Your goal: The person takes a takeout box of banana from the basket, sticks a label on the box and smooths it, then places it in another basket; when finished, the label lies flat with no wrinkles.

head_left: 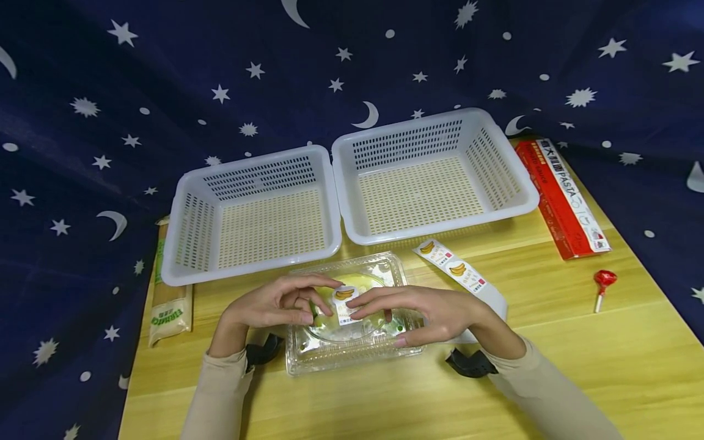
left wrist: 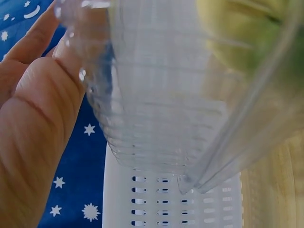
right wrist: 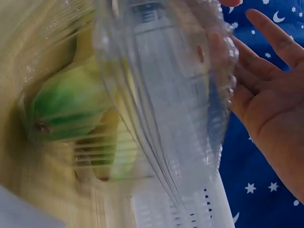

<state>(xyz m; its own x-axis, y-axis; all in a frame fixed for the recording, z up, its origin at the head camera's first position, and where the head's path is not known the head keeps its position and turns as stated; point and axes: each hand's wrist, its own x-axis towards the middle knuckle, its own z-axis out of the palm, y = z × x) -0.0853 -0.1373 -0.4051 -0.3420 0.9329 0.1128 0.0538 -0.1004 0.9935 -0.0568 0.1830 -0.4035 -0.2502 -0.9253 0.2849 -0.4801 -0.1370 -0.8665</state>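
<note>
Sticker [head_left: 342, 310], banana print: is lying on the lid of a clear box [head_left: 330, 360]. Box is sitting on the surface [head_left: 374, 403], holding yellow-green fruit [right wrist: 71, 104]. Left hand [head_left: 286, 300]: fingers are bending loosely, parted from thumb, holding nothing; contact with sticker, cannot tell. Right hand [head_left: 426, 308]: fingers are extending nearly straight, touching sticker's right edge. Two baskets [head_left: 252, 276]: are standing behind.
</note>
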